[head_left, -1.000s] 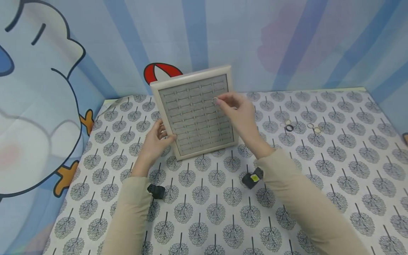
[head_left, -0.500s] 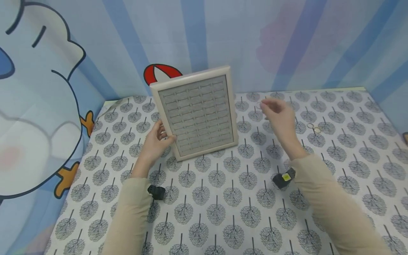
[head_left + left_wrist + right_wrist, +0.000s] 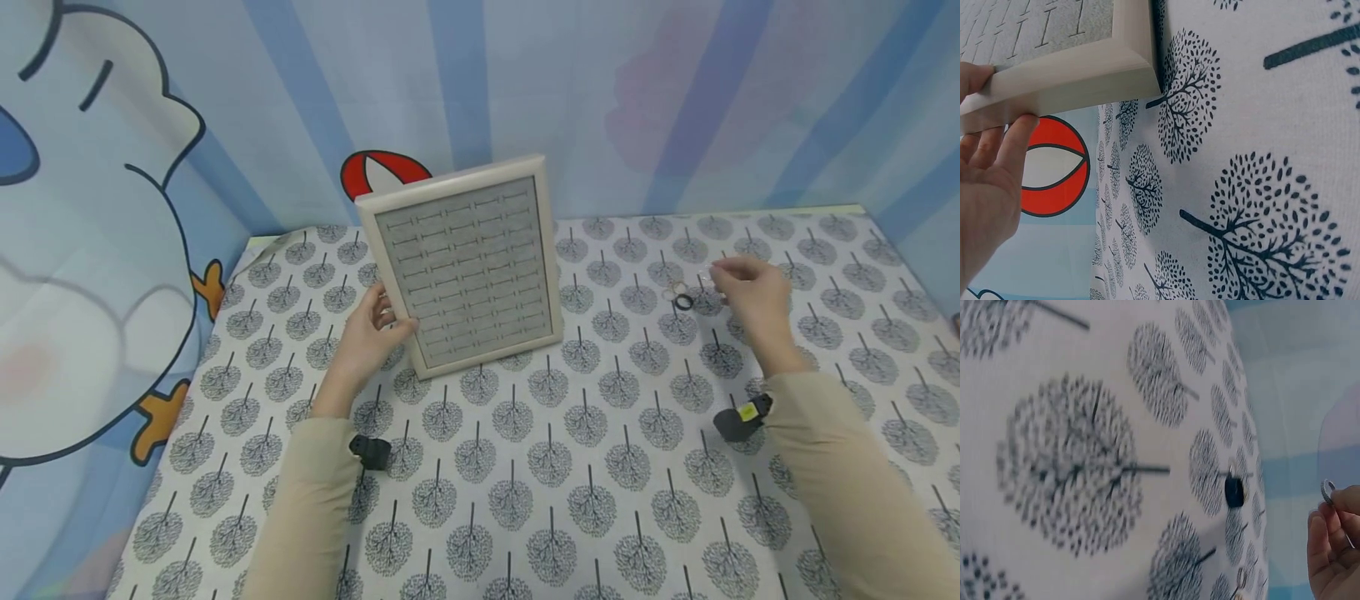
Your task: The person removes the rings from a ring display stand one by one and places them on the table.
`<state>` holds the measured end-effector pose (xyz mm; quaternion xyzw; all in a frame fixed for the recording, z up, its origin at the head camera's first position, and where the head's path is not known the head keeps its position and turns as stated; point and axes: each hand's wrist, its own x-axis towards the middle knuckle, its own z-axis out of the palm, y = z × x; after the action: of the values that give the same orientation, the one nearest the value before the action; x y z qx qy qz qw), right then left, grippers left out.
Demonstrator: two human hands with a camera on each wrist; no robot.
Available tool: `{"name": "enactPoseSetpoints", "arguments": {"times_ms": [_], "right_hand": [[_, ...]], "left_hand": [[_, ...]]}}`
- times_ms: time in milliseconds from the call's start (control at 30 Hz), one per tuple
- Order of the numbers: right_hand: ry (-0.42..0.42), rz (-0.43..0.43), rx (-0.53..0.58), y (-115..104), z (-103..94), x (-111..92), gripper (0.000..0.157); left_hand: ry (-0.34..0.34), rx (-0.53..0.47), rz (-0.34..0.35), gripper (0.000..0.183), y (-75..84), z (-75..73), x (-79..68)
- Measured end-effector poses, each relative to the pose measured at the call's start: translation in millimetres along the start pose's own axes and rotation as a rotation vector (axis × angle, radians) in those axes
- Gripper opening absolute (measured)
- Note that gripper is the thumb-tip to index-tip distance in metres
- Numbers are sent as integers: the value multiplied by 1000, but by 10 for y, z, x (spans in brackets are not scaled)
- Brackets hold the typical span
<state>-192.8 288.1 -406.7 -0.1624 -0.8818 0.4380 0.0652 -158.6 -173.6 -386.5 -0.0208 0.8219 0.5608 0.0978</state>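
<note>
My left hand (image 3: pixel 369 340) holds the lower left edge of a cream-framed ring display board (image 3: pixel 468 271) that stands tilted on the table. Its grey panel bears rows of short slits. In the left wrist view the thumb lies on the front of the frame (image 3: pixel 1085 75) and the fingers are behind it. My right hand (image 3: pixel 756 298) is raised at the right, well apart from the board. Between its thumb and fingertips it pinches a small silver ring (image 3: pixel 1329 490), textured on its outer side. The head view shows that ring only faintly.
A black ring (image 3: pixel 683 302) lies on the tree-patterned cloth (image 3: pixel 551 462), with a few thin, pale rings (image 3: pixel 678 287) beside it, left of the right hand. A printed curtain (image 3: pixel 555 100) hangs behind the table.
My right hand has moved from the front of the board to the right, over the side where the loose rings lie, keeping the silver ring. The left hand and the board stay put.
</note>
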Motion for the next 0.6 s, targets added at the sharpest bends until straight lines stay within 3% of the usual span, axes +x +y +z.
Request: {"name": "enactPoseSetpoints", "arguments": {"times_ms": [167, 233, 433, 600], "right_hand": [[-39, 75, -48, 248, -68, 125, 47], [-31, 102, -119, 380, -48, 199, 45], [-28, 90, -265, 795, 37, 404, 43], [-43, 83, -302, 884, 37, 387, 40]], "left_hand": [[6, -2, -3, 70, 12, 1, -8], [5, -2, -5, 70, 12, -1, -6], [6, 0, -9, 70, 6, -1, -4], [2, 6, 1, 70, -4, -4, -3]]}}
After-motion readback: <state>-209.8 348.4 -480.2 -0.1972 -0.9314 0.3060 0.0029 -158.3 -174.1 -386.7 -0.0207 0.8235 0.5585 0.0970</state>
